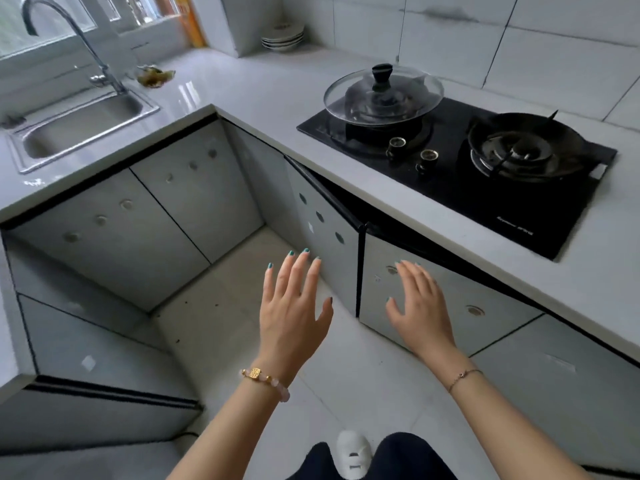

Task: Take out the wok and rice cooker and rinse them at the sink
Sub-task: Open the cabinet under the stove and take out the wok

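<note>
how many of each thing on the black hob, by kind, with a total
glass lid: 1
control knobs: 2
burners: 2, one of them under the lid
total: 5

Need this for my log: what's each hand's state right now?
Left hand: open, fingers spread, holding nothing.
Right hand: open, holding nothing.
</note>
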Motion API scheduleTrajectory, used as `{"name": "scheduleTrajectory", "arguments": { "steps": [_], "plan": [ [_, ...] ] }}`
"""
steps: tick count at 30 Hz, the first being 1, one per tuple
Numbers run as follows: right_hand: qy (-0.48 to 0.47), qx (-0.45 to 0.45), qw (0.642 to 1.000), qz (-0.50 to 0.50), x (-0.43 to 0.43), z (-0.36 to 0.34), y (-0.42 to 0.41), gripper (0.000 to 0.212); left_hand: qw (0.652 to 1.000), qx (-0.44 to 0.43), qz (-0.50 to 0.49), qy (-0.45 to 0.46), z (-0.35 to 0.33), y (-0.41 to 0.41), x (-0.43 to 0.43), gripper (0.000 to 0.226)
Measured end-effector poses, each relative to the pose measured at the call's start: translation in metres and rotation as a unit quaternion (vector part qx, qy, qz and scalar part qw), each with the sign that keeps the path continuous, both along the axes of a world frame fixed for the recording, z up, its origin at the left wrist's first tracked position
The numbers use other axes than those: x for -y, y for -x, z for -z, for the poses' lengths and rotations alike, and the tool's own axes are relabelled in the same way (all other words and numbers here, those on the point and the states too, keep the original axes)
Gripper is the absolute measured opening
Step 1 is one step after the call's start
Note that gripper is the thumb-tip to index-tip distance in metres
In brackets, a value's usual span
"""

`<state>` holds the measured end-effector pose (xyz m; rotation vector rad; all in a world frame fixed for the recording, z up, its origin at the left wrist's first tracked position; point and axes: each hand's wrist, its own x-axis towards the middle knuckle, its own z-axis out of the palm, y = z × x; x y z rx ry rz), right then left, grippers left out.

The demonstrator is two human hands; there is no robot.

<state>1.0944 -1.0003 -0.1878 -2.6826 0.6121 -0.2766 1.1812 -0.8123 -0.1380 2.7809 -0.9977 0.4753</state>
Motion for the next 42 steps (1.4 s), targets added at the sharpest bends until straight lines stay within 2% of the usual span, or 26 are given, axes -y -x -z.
{"name": "scheduleTrajectory", "arguments": {
  "steps": [3, 5, 7, 8, 9, 11, 14, 15, 17, 20, 26, 33, 42],
  "plan": [
    [-0.060, -0.008, 0.998, 0.023, 0.002, 0.008, -0.018, 0.058, 1.000, -0.001, 0.024, -0.006, 0.005, -0.027, 0.009, 0.060],
    [-0.144, 0.011, 0.987, 0.065, 0.001, 0.014, -0.031, 0.056, 0.999, 0.000, 0.048, -0.015, 0.007, -0.045, 0.016, 0.059],
    [-0.290, 0.043, 0.945, 0.145, 0.001, 0.019, -0.051, 0.050, 0.997, 0.003, 0.079, -0.018, 0.008, -0.063, 0.025, 0.056],
    [-0.390, 0.063, 0.897, 0.198, 0.002, 0.020, -0.063, 0.045, 0.995, 0.004, 0.097, -0.018, 0.009, -0.072, 0.029, 0.055],
    [-0.491, 0.092, 0.830, 0.248, 0.004, 0.023, -0.074, 0.039, 0.993, 0.004, 0.117, -0.015, 0.010, -0.082, 0.033, 0.055],
    [-0.647, 0.158, 0.675, 0.317, 0.011, 0.029, -0.094, 0.032, 0.988, 0.006, 0.155, -0.011, 0.010, -0.101, 0.041, 0.058],
    [-0.755, 0.266, 0.471, 0.371, 0.022, 0.038, -0.121, 0.034, 0.980, 0.014, 0.199, -0.013, 0.009, -0.129, 0.049, 0.061],
    [-0.766, 0.295, 0.423, 0.385, 0.025, 0.040, -0.129, 0.036, 0.977, 0.015, 0.211, -0.016, 0.010, -0.138, 0.051, 0.061],
    [-0.772, 0.333, 0.365, 0.399, 0.027, 0.043, -0.144, 0.039, 0.973, 0.014, 0.230, -0.023, 0.013, -0.156, 0.053, 0.062],
    [-0.774, 0.366, 0.322, 0.404, 0.028, 0.048, -0.164, 0.042, 0.968, 0.009, 0.250, -0.029, 0.019, -0.177, 0.052, 0.061],
    [-0.759, 0.428, 0.267, 0.412, 0.028, 0.048, -0.192, 0.049, 0.964, -0.010, 0.266, -0.026, 0.025, -0.212, 0.044, 0.054],
    [-0.763, 0.462, 0.221, 0.396, 0.025, 0.050, -0.197, 0.054, 0.961, -0.022, 0.274, -0.025, 0.027, -0.228, 0.031, 0.053],
    [-0.756, 0.428, 0.254, 0.425, -0.019, 0.061, -0.160, 0.052, 0.950, -0.082, 0.296, -0.049, 0.045, -0.218, 0.020, 0.054]
  ]
}}
